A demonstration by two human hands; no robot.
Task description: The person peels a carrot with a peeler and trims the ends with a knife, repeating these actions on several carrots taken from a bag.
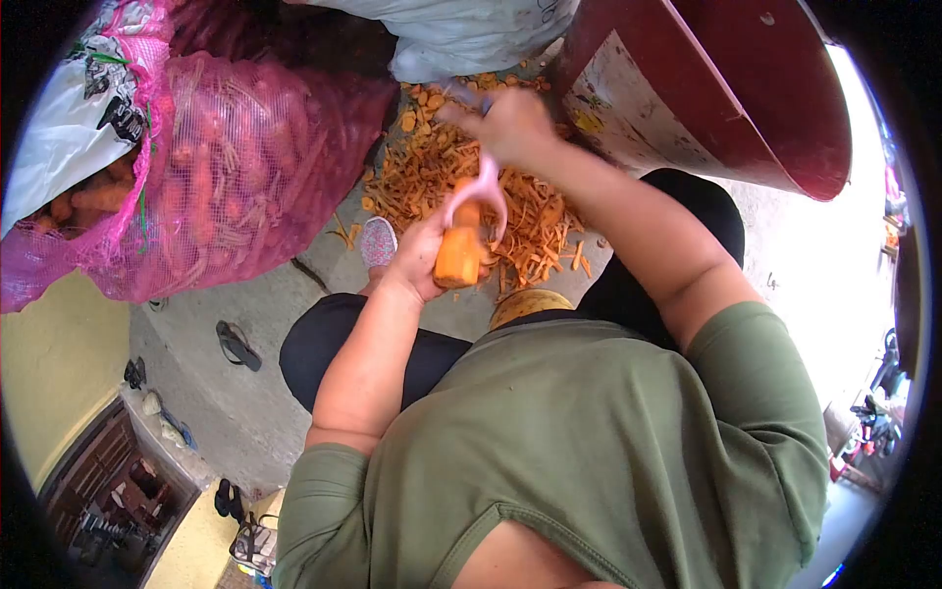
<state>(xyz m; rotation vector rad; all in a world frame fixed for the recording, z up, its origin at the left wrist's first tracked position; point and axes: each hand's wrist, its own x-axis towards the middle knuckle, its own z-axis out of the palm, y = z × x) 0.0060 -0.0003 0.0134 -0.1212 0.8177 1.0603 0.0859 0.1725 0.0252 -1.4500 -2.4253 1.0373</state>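
Observation:
My left hand [422, 253] is closed around a peeled orange carrot [457, 257], its thick end pointing toward me. In my right hand [515, 128] is a pink peeler [480, 187], gripped by the handle, with its forked head over the carrot's far part. Motion smears the right fingers a little. Below and beyond both hands, a heap of orange peelings [530, 231] covers the floor, with cut carrot ends among it.
To the left bulges a pink mesh sack [245, 177] full of carrots. A large dark red container [687, 88] leans at the upper right, beside a white sack [471, 34]. A black sandal [237, 346] lies on the concrete floor [186, 334].

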